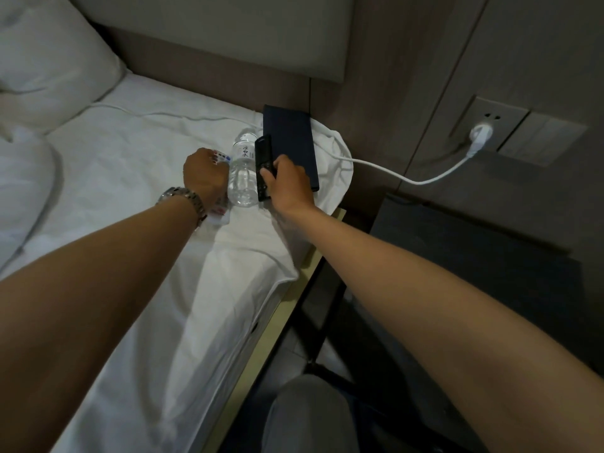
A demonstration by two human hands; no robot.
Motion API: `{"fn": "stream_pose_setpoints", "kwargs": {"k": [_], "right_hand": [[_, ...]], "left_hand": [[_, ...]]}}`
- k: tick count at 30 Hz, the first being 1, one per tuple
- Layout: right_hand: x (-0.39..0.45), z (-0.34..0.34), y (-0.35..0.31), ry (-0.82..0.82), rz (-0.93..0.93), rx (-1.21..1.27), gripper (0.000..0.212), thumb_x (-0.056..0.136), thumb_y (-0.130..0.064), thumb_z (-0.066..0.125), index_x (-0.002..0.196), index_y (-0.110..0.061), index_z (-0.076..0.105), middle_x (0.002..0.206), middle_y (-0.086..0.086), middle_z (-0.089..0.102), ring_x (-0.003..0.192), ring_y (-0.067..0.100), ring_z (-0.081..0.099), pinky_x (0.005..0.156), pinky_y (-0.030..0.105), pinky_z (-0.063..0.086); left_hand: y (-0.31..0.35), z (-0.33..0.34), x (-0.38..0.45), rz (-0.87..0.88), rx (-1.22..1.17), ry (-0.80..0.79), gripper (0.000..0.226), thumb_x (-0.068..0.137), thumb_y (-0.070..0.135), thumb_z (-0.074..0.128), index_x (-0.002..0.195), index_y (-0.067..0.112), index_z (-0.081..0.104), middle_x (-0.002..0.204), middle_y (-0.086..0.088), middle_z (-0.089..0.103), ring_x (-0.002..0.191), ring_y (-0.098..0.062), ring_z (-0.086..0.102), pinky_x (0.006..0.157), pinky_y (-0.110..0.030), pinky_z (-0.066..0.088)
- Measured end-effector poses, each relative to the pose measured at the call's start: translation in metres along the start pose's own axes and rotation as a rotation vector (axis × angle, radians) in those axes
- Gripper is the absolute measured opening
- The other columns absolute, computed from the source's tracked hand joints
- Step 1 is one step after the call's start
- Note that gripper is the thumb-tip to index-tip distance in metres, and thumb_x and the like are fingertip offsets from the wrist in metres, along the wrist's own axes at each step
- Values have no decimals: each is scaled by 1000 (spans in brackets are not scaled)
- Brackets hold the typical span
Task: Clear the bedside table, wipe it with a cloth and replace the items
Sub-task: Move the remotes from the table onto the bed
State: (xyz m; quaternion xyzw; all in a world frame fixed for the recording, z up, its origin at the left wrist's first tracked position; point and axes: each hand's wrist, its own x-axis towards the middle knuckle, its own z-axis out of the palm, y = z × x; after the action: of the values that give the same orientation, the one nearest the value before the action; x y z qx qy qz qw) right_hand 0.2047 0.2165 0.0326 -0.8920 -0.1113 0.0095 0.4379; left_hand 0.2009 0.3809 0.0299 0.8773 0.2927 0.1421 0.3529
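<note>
I've got both arms reaching over the bed (pixel 137 178), 2 hands in view. My left hand (pixel 205 173), w/ 1 metal wristwatch (pixel 183 197) on the wrist, is curled down onto a small white packet w/ coloured print (pixel 219 214); its ends poke out above and below the fist, so the grip looks closed on it, tho the fingers are hidden under the hand. My right hand (pixel 289 183) has its grip closed on 1 black remote (pixel 263 168), thumb on the remote's face, remote lying lengthwise on the sheet.

Between the 2 hands lies 1 clear water bottle (pixel 243 171) on its side, cap end away from me, label w/ printed characters; it touches the remote on its right and sits just beside my left fist. Just beyond my right hand: 1 dark blue flat book or folder (pixel 289 138), resting on the bed corner, partly under my fingers.

1 white cable (pixel 385 168) runs from 1 white plug (pixel 480 134) in the wall socket across the bed corner, behind the bottle and on toward 1 pillow (pixel 49 60) at upper left.

The dark bedside worktop (pixel 474 253) sits right of the bed, below the socket; all 4 items I count are on the bed, not on it.
</note>
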Motion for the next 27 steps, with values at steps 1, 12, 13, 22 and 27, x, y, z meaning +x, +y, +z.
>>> {"fn": "stream_pose_setpoints", "kwargs": {"k": [1, 12, 13, 22, 27], "right_hand": [[3, 0, -2, -6, -1, -3, 27, 101, -33, 54, 106, -7, 56, 105, 14, 66, 94, 32, 63, 72, 39, 48], [18, 13, -15, -45, -65, -284, 40, 104, -38, 38, 110, -9, 64, 120, 12, 56, 105, 31, 58, 77, 38, 44], [18, 14, -15, -52, -68, -306, 39, 104, -37, 36, 112, -10, 64, 122, 12, 53, 108, 32, 54, 82, 40, 45], [22, 20, -15, -145, -18, -327, 57, 103, -36, 36, 156, -20, 18, 149, 15, 28, 134, 37, 31, 109, 48, 29], [22, 12, -7, -82, -21, -176, 25, 101, -25, 39, 111, -13, 58, 126, 13, 43, 114, 35, 45, 102, 45, 39]], "left_hand": [[3, 0, -3, 29, 2, 6, 28, 92, 17, 56, 112, 3, 69, 104, -11, 68, 104, -29, 63, 83, -30, 47], [24, 8, -14, 363, -3, -10, 41, 97, 29, 51, 133, 11, 59, 137, -11, 58, 127, -27, 51, 103, -35, 41], [25, 9, -15, 389, 15, -26, 41, 98, 29, 48, 133, 11, 59, 136, -12, 60, 125, -28, 54, 102, -35, 43], [24, 14, -13, 462, 251, -50, 54, 91, 41, 33, 139, 27, 53, 120, -12, 68, 107, -35, 60, 91, -51, 51], [32, 20, -18, 470, 293, -34, 41, 96, 33, 46, 128, 12, 63, 128, -15, 62, 117, -37, 51, 95, -45, 43]]}}
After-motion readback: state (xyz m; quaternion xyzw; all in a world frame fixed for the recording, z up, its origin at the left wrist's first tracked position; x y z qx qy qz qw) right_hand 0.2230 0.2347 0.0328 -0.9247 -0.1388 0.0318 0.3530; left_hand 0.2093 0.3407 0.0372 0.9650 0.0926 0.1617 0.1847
